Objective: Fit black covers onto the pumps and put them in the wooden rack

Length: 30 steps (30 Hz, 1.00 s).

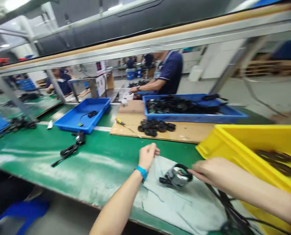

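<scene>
My left hand (148, 155), with a blue wristband, is closed in a loose fist and pinches the far edge of a grey cloth (181, 202) spread on the green bench (86, 163). On the cloth lies a round black part with a shiny lens face (177, 176). My right hand (205, 170) reaches in from the right, its fingertips touching the black ring at the part's right side. Black cables (230, 209) trail from under my right forearm toward the bench's near edge.
A yellow bin (233, 143) with dark rings stands at right. Behind are a cardboard sheet (184, 132) with black rings, a screwdriver (122, 123), two blue trays (74, 120) (223, 114) and a black corded adapter (73, 147). Other people work at the far side.
</scene>
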Each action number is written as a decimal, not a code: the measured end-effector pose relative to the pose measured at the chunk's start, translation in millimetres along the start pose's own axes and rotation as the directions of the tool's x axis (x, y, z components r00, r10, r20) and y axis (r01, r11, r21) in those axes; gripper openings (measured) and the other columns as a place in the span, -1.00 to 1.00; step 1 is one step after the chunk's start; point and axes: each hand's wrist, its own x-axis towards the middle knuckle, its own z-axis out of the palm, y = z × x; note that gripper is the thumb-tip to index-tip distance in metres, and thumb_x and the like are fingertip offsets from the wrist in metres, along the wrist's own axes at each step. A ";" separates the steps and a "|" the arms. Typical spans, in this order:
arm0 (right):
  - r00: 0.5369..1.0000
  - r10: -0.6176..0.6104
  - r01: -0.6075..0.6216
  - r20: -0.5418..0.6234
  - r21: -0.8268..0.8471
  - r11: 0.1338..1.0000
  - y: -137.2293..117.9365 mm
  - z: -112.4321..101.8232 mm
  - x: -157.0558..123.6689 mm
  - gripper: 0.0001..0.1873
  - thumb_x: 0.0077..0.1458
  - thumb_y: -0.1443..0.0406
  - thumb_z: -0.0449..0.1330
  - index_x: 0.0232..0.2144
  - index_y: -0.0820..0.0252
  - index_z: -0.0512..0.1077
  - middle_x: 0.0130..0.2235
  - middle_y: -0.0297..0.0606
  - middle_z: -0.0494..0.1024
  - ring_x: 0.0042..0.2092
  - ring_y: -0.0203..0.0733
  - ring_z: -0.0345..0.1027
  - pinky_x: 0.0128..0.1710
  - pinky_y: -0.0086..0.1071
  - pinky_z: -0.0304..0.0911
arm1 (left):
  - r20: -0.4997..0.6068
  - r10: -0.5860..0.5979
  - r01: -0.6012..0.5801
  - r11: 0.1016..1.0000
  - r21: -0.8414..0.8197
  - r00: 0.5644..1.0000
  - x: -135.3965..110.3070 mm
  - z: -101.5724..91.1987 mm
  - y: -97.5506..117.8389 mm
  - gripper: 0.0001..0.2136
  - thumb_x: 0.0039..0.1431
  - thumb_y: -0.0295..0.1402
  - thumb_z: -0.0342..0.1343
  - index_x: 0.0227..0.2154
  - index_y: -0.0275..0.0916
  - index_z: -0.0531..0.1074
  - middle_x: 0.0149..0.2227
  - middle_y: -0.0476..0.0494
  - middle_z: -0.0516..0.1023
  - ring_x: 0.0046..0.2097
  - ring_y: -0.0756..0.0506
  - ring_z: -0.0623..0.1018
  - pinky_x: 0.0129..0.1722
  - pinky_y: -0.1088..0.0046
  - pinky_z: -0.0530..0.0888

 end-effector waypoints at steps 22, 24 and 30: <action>0.917 -0.037 0.076 0.397 -0.083 0.994 -14.2 -58.6 18.1 -0.77 0.17 0.46 0.14 -0.41 0.30 0.60 -0.37 -0.05 0.65 -0.38 -0.14 0.49 -0.52 -0.28 -0.21 | 0.197 0.395 -0.283 0.172 0.944 0.897 112.4 15.3 14.0 -0.60 0.18 -0.09 0.17 -0.15 -0.38 0.46 -0.14 -0.40 0.47 -0.02 -0.37 0.47 -0.03 0.10 0.41; 0.921 -0.042 0.074 0.388 -0.069 0.995 -13.2 -56.3 17.9 -0.74 0.20 0.44 0.12 -0.42 0.31 0.60 -0.37 -0.04 0.65 -0.37 -0.13 0.49 -0.51 -0.27 -0.21 | 0.224 0.414 -0.333 0.214 0.918 0.882 108.9 11.8 16.6 -0.61 0.17 -0.11 0.17 -0.12 -0.36 0.46 -0.12 -0.37 0.47 -0.01 -0.35 0.47 0.00 0.10 0.41; 0.921 -0.051 0.071 0.387 -0.039 0.997 -10.5 -54.7 17.9 -0.77 0.17 0.45 0.14 -0.42 0.31 0.59 -0.40 -0.05 0.63 -0.38 -0.12 0.49 -0.50 -0.27 -0.19 | 0.494 0.350 -0.605 0.503 0.617 0.796 60.6 -18.3 35.8 -0.66 0.11 -0.23 0.23 -0.07 -0.23 0.42 -0.10 -0.18 0.45 -0.07 -0.20 0.53 -0.04 0.27 0.48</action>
